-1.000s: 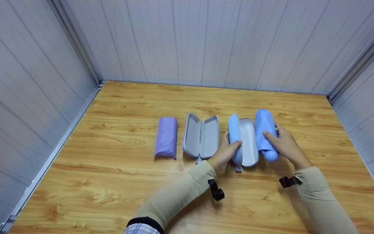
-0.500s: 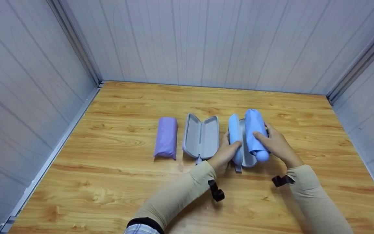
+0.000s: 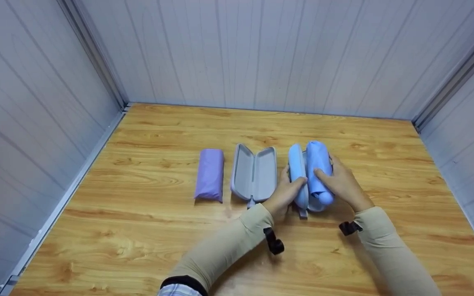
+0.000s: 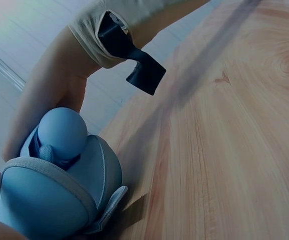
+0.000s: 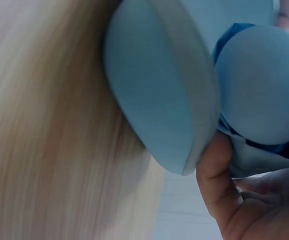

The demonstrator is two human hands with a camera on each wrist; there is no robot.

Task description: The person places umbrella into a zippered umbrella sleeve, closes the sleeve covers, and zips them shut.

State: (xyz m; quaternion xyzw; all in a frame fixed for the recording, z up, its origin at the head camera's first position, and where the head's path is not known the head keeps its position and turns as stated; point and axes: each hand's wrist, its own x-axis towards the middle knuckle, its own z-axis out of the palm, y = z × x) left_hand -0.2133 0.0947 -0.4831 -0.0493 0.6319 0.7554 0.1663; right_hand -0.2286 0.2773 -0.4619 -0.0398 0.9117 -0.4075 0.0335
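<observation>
A folded blue umbrella lies over the right half of an open blue zip case. My right hand grips the umbrella from its right side, thumb on top. Its round knob shows at the near end, right at the rim of the case in the right wrist view. My left hand holds the raised left half of the case, thumb at its edge. In the left wrist view the knob sits between the two case halves, and a small tab sticks out at the case's end.
Left of the blue case stands an open case with a grey lining. Further left lies a folded purple umbrella. The wooden table is bounded by white panel walls at the back and both sides.
My right hand has carried the blue umbrella leftward from beside the blue case, then down into its right half. The left hand keeps its hold on the case.
</observation>
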